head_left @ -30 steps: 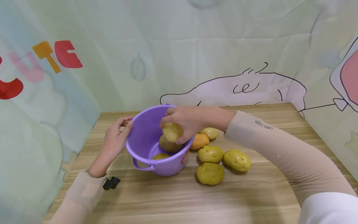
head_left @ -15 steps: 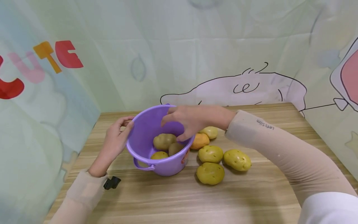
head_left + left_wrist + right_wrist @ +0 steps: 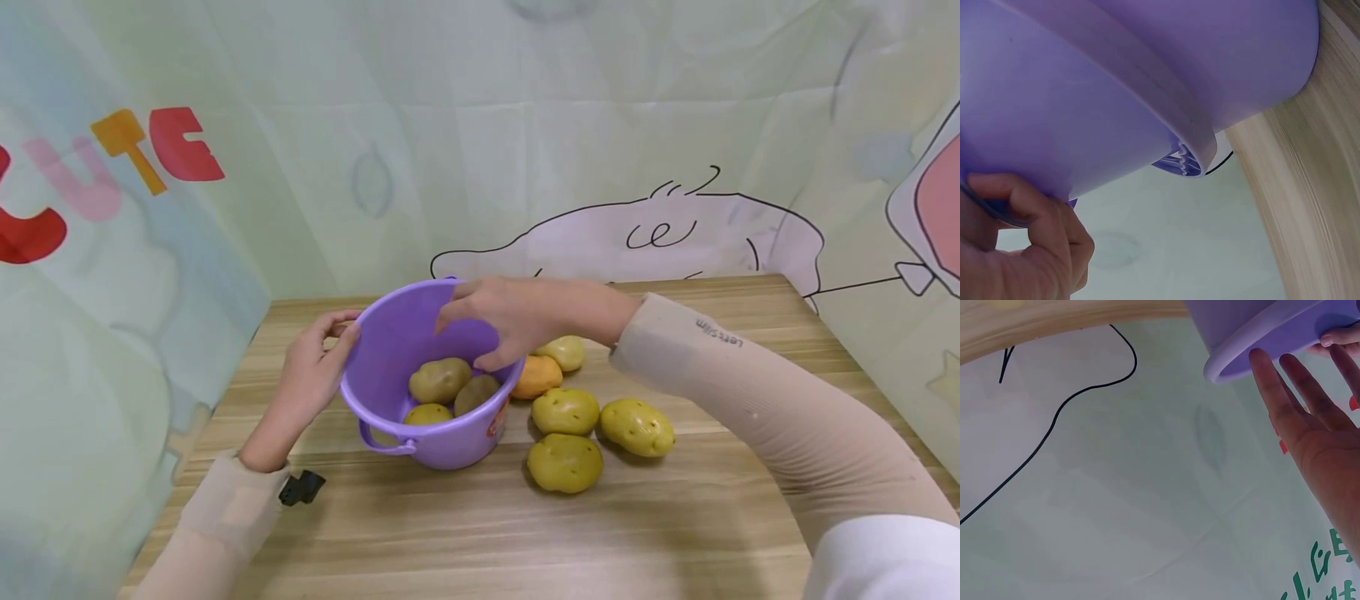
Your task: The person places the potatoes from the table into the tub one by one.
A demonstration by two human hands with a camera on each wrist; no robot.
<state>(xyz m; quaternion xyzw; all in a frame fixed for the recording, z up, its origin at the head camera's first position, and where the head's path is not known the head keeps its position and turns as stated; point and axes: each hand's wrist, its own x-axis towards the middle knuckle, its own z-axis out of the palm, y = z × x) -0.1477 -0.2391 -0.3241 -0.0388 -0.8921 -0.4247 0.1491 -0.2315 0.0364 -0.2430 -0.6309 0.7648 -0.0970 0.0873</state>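
Note:
A purple bucket (image 3: 442,450) stands tilted on the wooden table, its mouth facing me. My left hand (image 3: 311,371) grips the bucket's left rim, thumb inside and fingers behind; the left wrist view shows the curled fingers (image 3: 1044,225) at that rim. Inside lie a tan potato (image 3: 441,381), a browner potato (image 3: 476,393) and a yellow potato (image 3: 428,414). Over the right side of the mouth hovers my right hand (image 3: 510,317), fingers spread with nothing between them. In the right wrist view its extended fingers (image 3: 1310,387) reach past the rim.
Right of the bucket lie several yellow potatoes, among them a front one (image 3: 565,463), a middle one (image 3: 564,412) and a right one (image 3: 637,427). An orange potato-shaped piece (image 3: 537,377) and a pale potato (image 3: 564,352) sit behind them. A printed curtain (image 3: 480,150) hangs beyond the table (image 3: 420,533).
My right hand has let go of a potato, which dropped into the bucket and settled beside the others. The hand has since drawn slightly right. My left hand stays on the rim.

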